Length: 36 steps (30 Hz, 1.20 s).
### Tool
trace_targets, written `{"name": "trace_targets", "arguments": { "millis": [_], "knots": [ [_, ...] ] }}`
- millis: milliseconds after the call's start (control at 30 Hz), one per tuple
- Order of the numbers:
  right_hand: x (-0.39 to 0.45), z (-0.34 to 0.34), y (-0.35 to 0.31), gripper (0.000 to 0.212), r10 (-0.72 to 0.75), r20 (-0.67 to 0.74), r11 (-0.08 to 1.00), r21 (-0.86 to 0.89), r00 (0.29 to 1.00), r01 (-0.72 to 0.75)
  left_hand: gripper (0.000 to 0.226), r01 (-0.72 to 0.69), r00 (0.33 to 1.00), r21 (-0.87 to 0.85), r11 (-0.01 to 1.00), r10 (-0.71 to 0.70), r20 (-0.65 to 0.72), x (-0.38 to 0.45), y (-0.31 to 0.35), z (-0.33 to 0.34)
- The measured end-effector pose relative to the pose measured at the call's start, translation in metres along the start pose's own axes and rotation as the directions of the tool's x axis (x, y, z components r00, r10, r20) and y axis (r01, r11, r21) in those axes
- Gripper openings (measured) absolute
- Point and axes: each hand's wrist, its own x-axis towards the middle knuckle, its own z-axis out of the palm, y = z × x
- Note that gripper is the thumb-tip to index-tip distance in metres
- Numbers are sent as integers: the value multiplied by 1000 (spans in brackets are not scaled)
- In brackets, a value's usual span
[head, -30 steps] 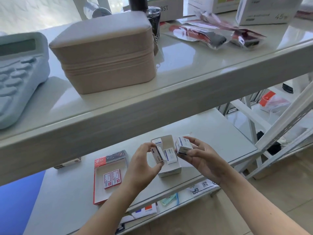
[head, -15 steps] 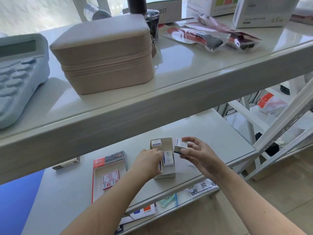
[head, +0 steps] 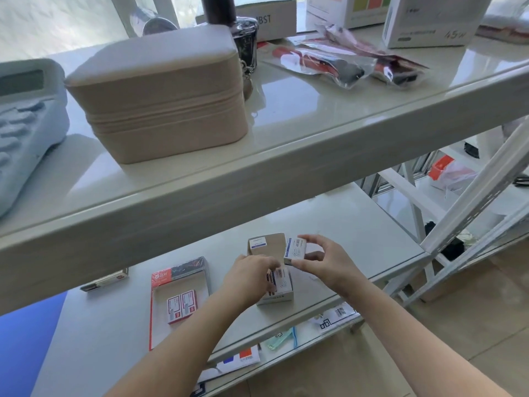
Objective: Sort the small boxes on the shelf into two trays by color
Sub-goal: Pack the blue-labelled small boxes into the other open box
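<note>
On the middle shelf stands a small white tray (head: 274,298) with a raised cardboard back. Inside it stand blue-striped small boxes (head: 282,277), and another blue-labelled box (head: 257,243) leans at the tray's back. My left hand (head: 252,277) reaches into this tray with its fingers on one of the blue boxes. My right hand (head: 326,263) holds a further blue-striped box (head: 296,249) just above the tray's right edge. To the left lies a red-rimmed tray (head: 179,333) with two red small boxes (head: 182,306) side by side.
The upper shelf (head: 257,179) overhangs the working area and carries a beige case (head: 160,96), a pale blue calculator (head: 25,124) and packaged goods (head: 343,61). A flat dark item (head: 104,280) lies far left on the middle shelf. Papers show on the shelf below.
My left hand lowered its blue box from the air down into the white tray. My right hand kept its blue box near the tray's right edge, shifting only slightly.
</note>
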Motion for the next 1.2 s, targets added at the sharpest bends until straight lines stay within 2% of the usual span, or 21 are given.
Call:
{"name": "trace_targets", "arguments": {
  "millis": [100,167,200,267,333,433,533,633,733,867,1000,1100,1200],
  "knots": [
    [11,5,-3,57,-141,30,962,-231,990,144,39,32,999,-70,997,-30,32,-6,-1,-1],
    [19,6,-7,58,-219,87,884,-403,972,235,38,33,999,-141,989,-36,-20,-10,-2,-9],
    [23,6,-10,58,-251,115,831,-483,961,275,37,28,993,-173,985,-46,-106,-12,-3,-14],
    [30,5,-17,56,-304,157,733,-592,940,336,30,-12,937,-173,985,-49,-346,-10,-10,-23],
    [37,8,-22,53,-317,212,645,-666,925,374,26,-6,902,-82,997,-30,-431,-3,-18,-28],
    [46,17,-27,52,-280,264,522,-765,923,377,33,8,941,116,993,32,-336,8,-19,-25],
    [50,25,-32,47,-227,287,401,-844,931,358,29,-22,932,224,974,101,-348,7,-19,-13],
    [52,26,-32,45,-243,306,301,-879,921,371,19,-78,890,186,979,152,-429,1,-20,-3],
    [54,24,-33,47,-248,320,281,-880,914,384,5,-105,893,151,983,160,-420,-1,-20,-1],
    [61,26,-39,45,-196,341,246,-891,919,382,13,-59,930,187,981,122,-346,-1,-18,0],
    [67,35,-48,43,-82,337,118,-931,938,345,8,6,955,213,977,58,-292,5,-14,-2],
    [65,42,-52,42,-129,317,-29,-948,940,316,12,14,952,192,981,46,-303,7,-10,1],
    [58,42,-45,35,-191,286,-62,-958,939,279,18,-14,946,167,986,67,-319,8,-11,4]
  ]
}}
